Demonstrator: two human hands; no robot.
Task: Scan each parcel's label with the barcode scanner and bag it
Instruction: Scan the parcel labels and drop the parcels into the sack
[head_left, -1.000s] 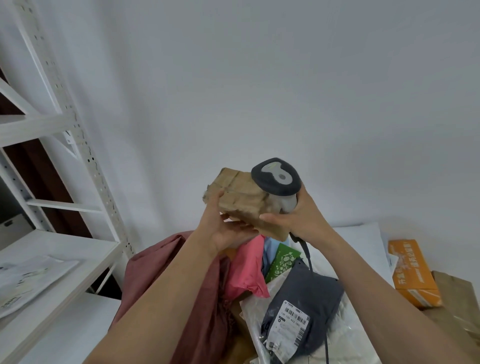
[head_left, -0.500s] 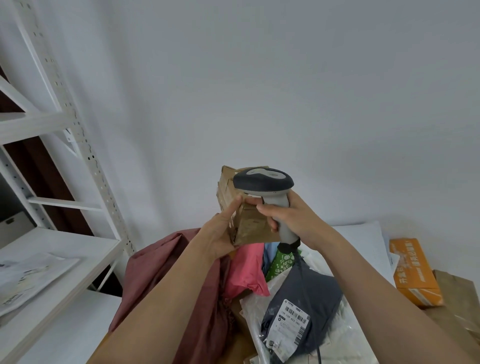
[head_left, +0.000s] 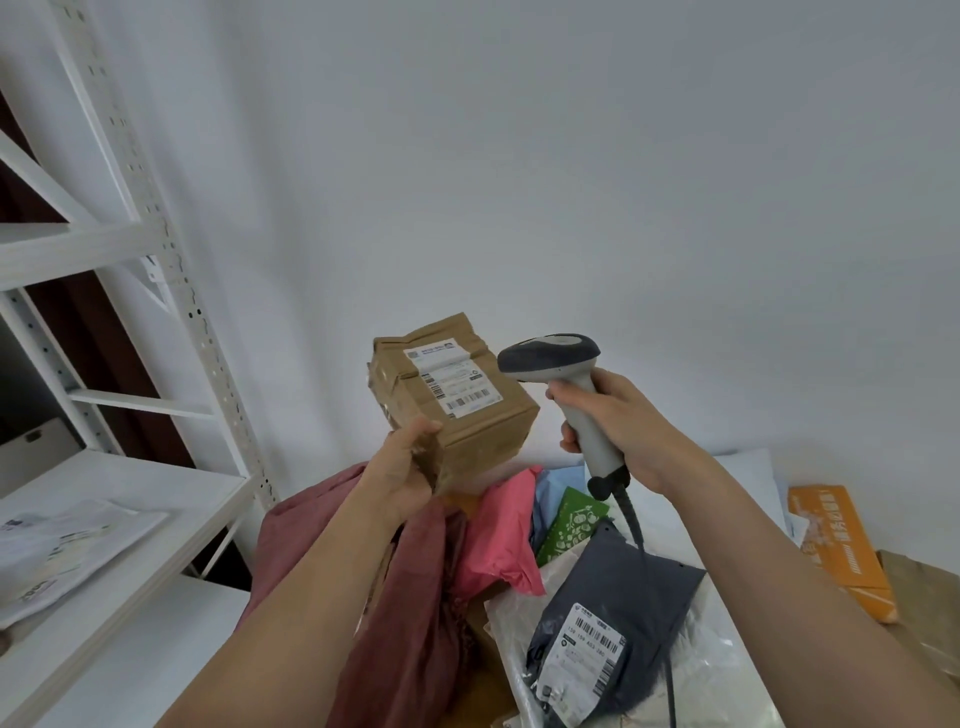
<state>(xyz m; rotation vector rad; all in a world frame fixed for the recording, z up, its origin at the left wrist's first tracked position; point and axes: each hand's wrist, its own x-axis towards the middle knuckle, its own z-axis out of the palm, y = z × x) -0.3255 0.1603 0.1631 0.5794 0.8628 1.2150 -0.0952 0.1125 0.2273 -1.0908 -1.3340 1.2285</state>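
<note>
The left hand is holding a brown cardboard parcel up in the air in front of the white wall. Its thumb and fingers are clamped on the lower left corner of the box, where some clear tape is shining. The parcel is tilting, and its white label with barcodes is facing up toward the camera.

The right hand is gripping the grey handle of the barcode scanner, with the fingers curled around it. The dark head of the scanner is pointing left at the parcel, just beside its right edge but apart from it. The forefinger is lying near the trigger; whether it is pressing, I cannot tell. The cable is hanging down from the handle.

Below the hands, a dark red cloth bag is lying beside a heap of other parcels: a pink mailer, a green packet, a dark grey mailer with a label, and an orange box at the right. A white metal shelf is standing at the left, with papers lying on it.
</note>
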